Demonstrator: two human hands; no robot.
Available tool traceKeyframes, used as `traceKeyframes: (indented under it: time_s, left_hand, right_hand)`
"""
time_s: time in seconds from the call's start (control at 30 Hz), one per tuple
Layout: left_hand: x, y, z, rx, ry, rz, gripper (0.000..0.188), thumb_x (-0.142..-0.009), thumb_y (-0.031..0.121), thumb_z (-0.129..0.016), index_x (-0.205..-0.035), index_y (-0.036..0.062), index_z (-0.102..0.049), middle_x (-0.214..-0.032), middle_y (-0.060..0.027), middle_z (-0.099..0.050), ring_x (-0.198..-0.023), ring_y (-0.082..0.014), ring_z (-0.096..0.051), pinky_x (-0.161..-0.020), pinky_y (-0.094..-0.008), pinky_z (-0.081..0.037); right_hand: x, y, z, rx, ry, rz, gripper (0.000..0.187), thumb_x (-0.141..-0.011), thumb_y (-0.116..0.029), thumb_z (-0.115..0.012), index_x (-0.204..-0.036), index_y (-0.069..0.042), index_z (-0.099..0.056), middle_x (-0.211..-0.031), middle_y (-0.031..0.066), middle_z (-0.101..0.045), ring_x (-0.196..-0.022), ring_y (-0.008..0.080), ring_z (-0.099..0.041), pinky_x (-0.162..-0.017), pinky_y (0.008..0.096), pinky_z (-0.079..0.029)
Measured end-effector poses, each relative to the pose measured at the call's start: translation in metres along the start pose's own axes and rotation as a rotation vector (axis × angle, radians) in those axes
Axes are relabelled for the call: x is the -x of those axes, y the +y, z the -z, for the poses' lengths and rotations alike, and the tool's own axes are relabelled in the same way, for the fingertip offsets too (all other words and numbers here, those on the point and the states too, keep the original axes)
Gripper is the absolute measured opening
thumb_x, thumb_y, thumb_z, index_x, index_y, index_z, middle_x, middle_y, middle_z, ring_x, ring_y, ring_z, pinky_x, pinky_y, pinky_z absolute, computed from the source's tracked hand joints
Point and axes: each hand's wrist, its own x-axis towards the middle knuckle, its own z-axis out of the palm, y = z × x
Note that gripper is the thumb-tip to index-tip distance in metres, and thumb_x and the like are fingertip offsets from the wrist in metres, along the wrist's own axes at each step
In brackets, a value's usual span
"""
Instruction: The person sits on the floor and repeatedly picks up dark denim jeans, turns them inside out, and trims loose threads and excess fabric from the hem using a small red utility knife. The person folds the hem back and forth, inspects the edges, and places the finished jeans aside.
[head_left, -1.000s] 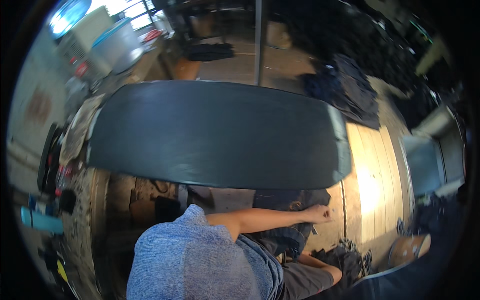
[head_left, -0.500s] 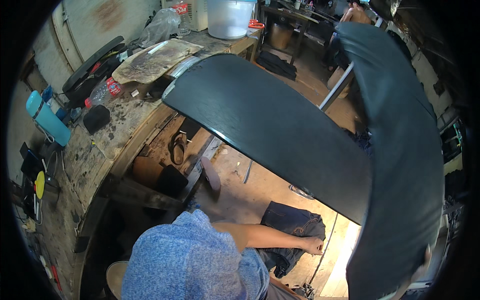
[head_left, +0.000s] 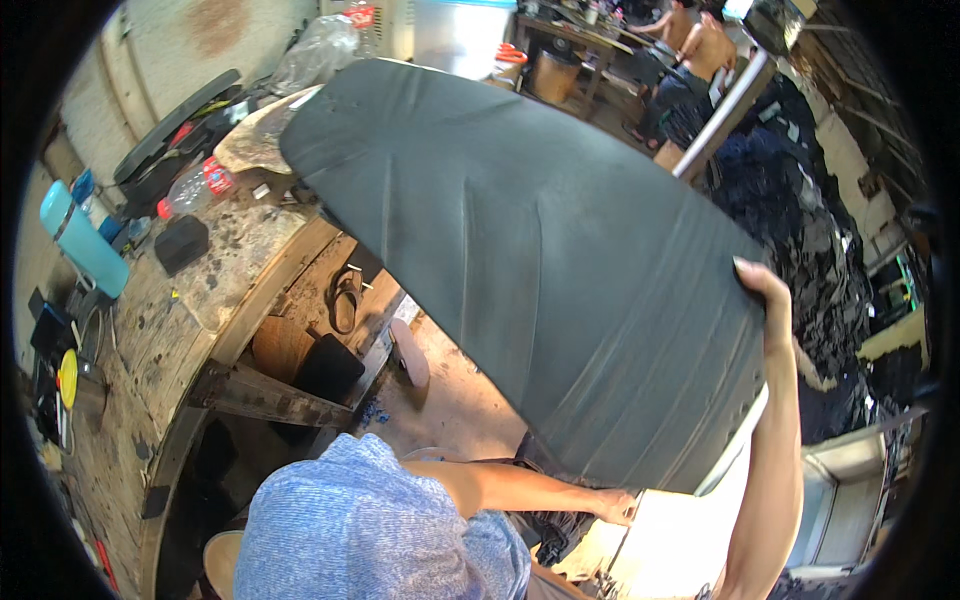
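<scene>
A long, dark grey leather-like sheet point(head_left: 470, 230) with a rounded far-left end lies over the dark board, which it now almost wholly hides. Folds run across its surface. My right hand point(head_left: 768, 285) is closed on the sheet's right edge, thumb on top, the other fingers hidden beneath. My left hand does not show. Below the sheet sits a co-worker in a blue knitted covering point(head_left: 350, 530); their bare arm reaches right, and their closed hand point(head_left: 615, 506) is near the floor. Part of a dark garment point(head_left: 560, 530) lies by that arm.
A stained workbench point(head_left: 150, 380) runs along the left, holding a light blue bottle point(head_left: 85, 240), a plastic bottle point(head_left: 195, 190) and a black block point(head_left: 182, 245). A slanted post point(head_left: 725, 115) stands beyond the sheet, dark scraps point(head_left: 800, 220) heap behind it, and people point(head_left: 700, 50) are farther back.
The sheet has swung left from the right side and come down over the board. My right hand has moved up and left with it. The co-worker's arm has barely shifted.
</scene>
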Motion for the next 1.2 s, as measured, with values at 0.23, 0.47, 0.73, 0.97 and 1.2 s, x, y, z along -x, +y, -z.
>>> traceKeyframes:
  time_s: [0.23, 0.47, 0.73, 0.97, 1.2]
  left_hand:
    - [0.033, 0.054, 0.023, -0.185, 0.005, -0.124, 0.038, -0.104, 0.043, -0.068, -0.117, 0.0081, -0.076, -0.098, -0.0225, -0.079, -0.090, -0.0426, -0.077, -0.085, -0.0549, -0.062]
    - [0.090, 0.135, 0.136, -0.320, 0.054, -0.147, 0.028, -0.101, 0.023, -0.080, -0.120, 0.0031, -0.076, -0.114, -0.0137, -0.082, -0.107, -0.0270, -0.079, -0.094, -0.0392, -0.060]
    - [0.212, 0.158, 0.164, -0.627, 0.154, -0.198, 0.050, -0.087, 0.023, -0.094, -0.128, 0.0041, -0.072, -0.128, -0.0144, -0.077, -0.127, -0.0344, -0.071, -0.109, -0.0421, -0.056]
    - [0.195, 0.165, 0.137, -0.667, -0.029, 0.111, 0.028, -0.096, 0.016, -0.078, -0.121, 0.0032, -0.078, -0.111, -0.0192, -0.078, -0.109, -0.0395, -0.075, -0.094, -0.0449, -0.059]
    - [0.115, 0.201, 0.132, -0.724, 0.014, 0.171, 0.024, -0.098, 0.023, -0.084, -0.105, 0.0007, -0.078, -0.076, -0.0103, -0.071, -0.067, -0.0148, -0.062, -0.067, -0.0343, -0.052]
  right_hand:
    - [-0.084, 0.008, 0.049, 0.866, -0.211, 0.311, 0.062, -0.100, -0.042, -0.081, -0.141, 0.002, -0.066, -0.123, 0.0167, -0.076, -0.115, 0.0223, -0.072, -0.105, 0.0361, -0.055]
    - [-0.038, -0.004, 0.062, 1.189, 0.124, 0.575, 0.056, -0.096, -0.051, -0.079, -0.110, 0.004, -0.082, -0.106, 0.0219, -0.082, -0.091, 0.0322, -0.077, -0.084, 0.0436, -0.060]
    - [0.172, 0.201, 0.119, 0.578, 0.710, 0.635, 0.043, -0.100, -0.045, -0.081, -0.118, -0.006, -0.080, -0.104, 0.0114, -0.082, -0.094, 0.0165, -0.079, -0.068, 0.0370, -0.055]
    - [0.272, 0.382, 0.039, 0.582, 0.313, -0.026, 0.091, -0.086, -0.053, -0.092, -0.157, -0.012, -0.053, -0.139, 0.0167, -0.058, -0.133, 0.0368, -0.058, -0.105, 0.0499, -0.055]
    - [0.271, 0.410, 0.070, 0.195, 0.428, -0.099, 0.032, -0.114, -0.026, -0.063, -0.125, 0.001, -0.077, -0.097, 0.0168, -0.077, -0.091, 0.0251, -0.072, -0.085, 0.0389, -0.056]
